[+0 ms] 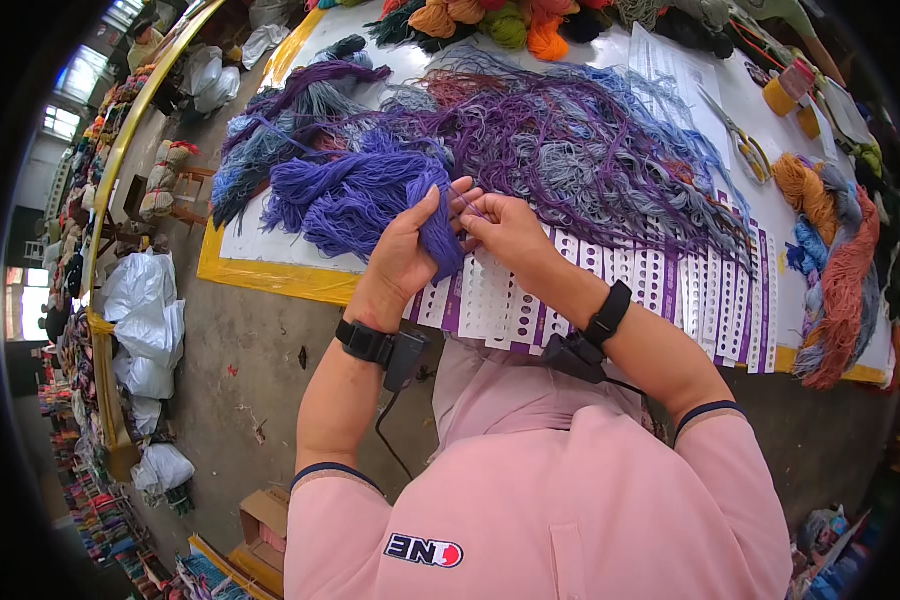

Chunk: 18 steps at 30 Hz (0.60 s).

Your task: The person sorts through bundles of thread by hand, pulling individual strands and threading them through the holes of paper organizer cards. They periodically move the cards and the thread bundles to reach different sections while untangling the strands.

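My left hand (410,240) is closed round the end of a violet-blue yarn skein (355,205), whose bulk lies on the white table. Close beside it, my right hand (513,236) pinches a thin purple thread at the skein's edge, the fingertips of both hands nearly meeting. Beyond the hands spreads a wide tangle of purple, grey and blue yarn (570,150). Under its near side lie several white cards with punched holes and purple stripes (525,310), reaching to the table's front edge.
Yellow tape (280,284) covers the table's edge. Scissors (740,140) lie at the right, near orange and rust-red skeins (842,290). Bright orange and green bundles (510,28) line the far side. White plastic bags (145,320) stand on the floor at the left.
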Each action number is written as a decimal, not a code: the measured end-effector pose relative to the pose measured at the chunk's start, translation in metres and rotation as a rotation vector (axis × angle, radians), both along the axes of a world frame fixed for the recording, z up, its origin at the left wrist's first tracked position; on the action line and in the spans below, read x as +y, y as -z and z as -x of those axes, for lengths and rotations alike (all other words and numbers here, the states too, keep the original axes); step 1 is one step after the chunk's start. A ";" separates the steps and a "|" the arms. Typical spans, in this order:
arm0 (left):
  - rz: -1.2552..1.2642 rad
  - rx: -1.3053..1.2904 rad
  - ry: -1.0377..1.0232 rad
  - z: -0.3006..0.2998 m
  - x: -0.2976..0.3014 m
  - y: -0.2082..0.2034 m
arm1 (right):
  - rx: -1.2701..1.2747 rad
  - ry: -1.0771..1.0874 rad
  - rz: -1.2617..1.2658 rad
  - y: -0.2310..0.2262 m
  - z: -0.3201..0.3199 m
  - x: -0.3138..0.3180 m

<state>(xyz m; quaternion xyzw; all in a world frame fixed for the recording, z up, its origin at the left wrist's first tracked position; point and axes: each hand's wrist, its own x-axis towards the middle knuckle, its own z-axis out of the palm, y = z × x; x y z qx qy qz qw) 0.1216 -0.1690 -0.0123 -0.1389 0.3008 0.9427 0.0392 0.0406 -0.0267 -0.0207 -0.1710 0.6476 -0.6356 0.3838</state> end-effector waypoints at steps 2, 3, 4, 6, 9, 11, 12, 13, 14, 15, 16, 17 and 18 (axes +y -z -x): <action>0.059 0.019 0.038 -0.001 -0.001 0.000 | -0.122 0.033 0.106 -0.009 0.000 -0.005; 0.059 0.018 0.040 -0.001 0.001 0.001 | -0.123 0.036 0.107 -0.009 0.001 -0.005; 0.052 0.011 0.028 -0.002 0.002 -0.001 | -0.058 -0.002 0.046 -0.009 0.003 -0.007; 0.047 0.003 0.017 -0.002 0.001 -0.001 | 0.005 -0.038 -0.014 -0.009 0.004 -0.006; -0.025 0.032 0.005 -0.005 0.000 0.003 | 0.015 -0.013 0.066 -0.012 -0.001 0.002; -0.047 -0.003 -0.034 -0.003 0.002 -0.002 | -0.127 0.005 0.159 -0.017 0.000 0.009; -0.049 -0.004 -0.033 -0.001 0.001 -0.002 | -0.129 0.006 0.157 -0.018 0.002 0.012; 0.002 -0.083 -0.042 0.001 0.000 -0.003 | -0.159 -0.028 0.106 -0.018 0.004 0.016; 0.056 -0.161 -0.057 0.000 -0.005 -0.004 | -0.189 -0.070 0.058 -0.020 0.005 0.018; 0.162 -0.109 0.123 -0.008 -0.031 0.006 | -0.192 -0.072 0.060 -0.023 0.005 0.021; 0.281 -0.226 0.140 -0.006 -0.033 -0.012 | 0.114 -0.109 -0.081 -0.023 0.011 0.029; 0.078 -0.075 0.190 -0.009 -0.049 -0.013 | 0.424 -0.162 -0.216 -0.027 0.013 0.035; -0.127 0.076 0.237 -0.010 -0.068 -0.015 | 0.421 -0.161 -0.217 -0.031 0.016 0.042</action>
